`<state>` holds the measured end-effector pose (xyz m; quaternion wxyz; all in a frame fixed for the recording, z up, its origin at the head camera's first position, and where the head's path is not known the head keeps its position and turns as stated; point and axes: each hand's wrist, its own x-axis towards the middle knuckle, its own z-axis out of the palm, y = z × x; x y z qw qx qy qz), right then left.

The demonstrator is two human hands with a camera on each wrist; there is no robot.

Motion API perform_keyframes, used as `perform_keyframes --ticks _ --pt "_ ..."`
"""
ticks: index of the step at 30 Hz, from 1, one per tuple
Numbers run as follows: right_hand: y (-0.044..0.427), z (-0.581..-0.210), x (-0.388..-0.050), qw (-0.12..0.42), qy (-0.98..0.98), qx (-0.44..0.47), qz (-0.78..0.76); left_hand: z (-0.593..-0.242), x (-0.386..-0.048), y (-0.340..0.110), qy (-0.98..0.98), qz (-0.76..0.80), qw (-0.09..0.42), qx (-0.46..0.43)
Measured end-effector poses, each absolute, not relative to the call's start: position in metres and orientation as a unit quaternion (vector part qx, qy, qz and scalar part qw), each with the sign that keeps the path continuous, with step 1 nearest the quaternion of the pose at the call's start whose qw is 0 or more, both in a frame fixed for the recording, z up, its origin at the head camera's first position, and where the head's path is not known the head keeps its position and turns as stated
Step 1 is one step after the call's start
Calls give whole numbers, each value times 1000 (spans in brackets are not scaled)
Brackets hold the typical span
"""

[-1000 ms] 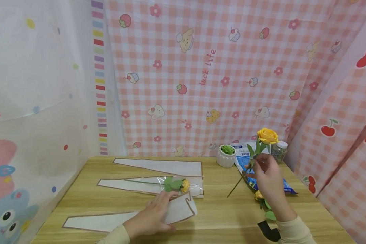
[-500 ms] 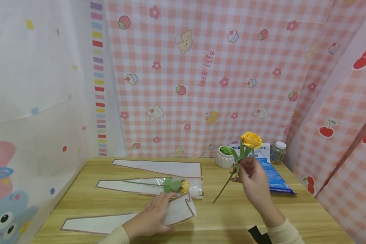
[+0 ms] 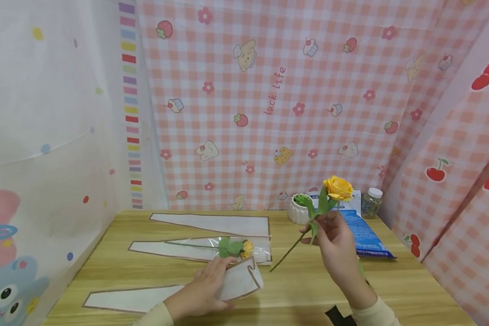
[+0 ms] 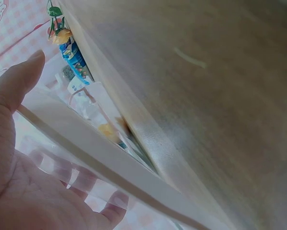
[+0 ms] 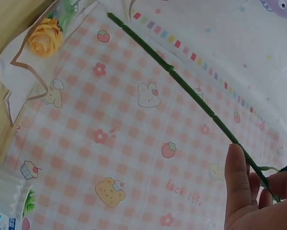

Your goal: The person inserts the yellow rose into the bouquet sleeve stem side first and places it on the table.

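Observation:
My right hand (image 3: 338, 246) pinches the stem of a yellow artificial rose (image 3: 338, 188) just below its leaves. The bloom is up, and the bare green stem (image 5: 191, 93) slants down to the left, its lower end above the table. My left hand (image 3: 203, 287) holds the wide end of a white flower sleeve (image 3: 239, 280) with a brown border. In the left wrist view, the thumb and the fingers are on opposite sides of the sleeve, with fingers showing through clear film. Behind it, a second sleeve (image 3: 151, 246) has another yellow rose (image 3: 247, 249) inside.
A third sleeve (image 3: 228, 222) lies at the back of the wooden table (image 3: 293, 294). At the back right stand a potted succulent (image 3: 299, 213), a blue-and-white packet (image 3: 364, 235) and a lidded jar (image 3: 371, 203). A black item (image 3: 339, 316) lies near the right forearm.
My right hand has moved left with the rose, away from the packet, and its stem end now points closer to the sleeves. The left hand has stayed put.

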<state>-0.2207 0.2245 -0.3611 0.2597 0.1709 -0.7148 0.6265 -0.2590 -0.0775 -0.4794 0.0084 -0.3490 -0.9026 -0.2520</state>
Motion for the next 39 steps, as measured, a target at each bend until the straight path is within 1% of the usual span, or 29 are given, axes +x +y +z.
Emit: perform_keyframes --ticks 4,9,14,18,25,28,33,39 --pt "222 -366 -221 250 -698 167 650 -480 -259 -77 -902 -254 7 -349" --pt "216 -374 -223 219 -686 169 673 -480 -260 -78 -901 -256 9 -351" --pt "209 -381 -224 188 -680 151 693 -479 -259 -78 -898 -263 15 -354" --pt "207 -388 -226 166 -672 124 711 -479 -259 -79 -895 -271 16 -354" --pt "204 -402 -227 114 -657 40 744 -478 -260 -79 -895 -275 22 -351" --pt "202 -406 -227 112 -655 29 747 -476 -259 -79 -895 -272 26 -353" --pt "197 -412 -228 118 -651 41 748 -473 -258 -79 -894 -273 25 -354" --pt "190 -422 -227 96 -644 24 759 -472 -257 -80 -896 -268 24 -353"
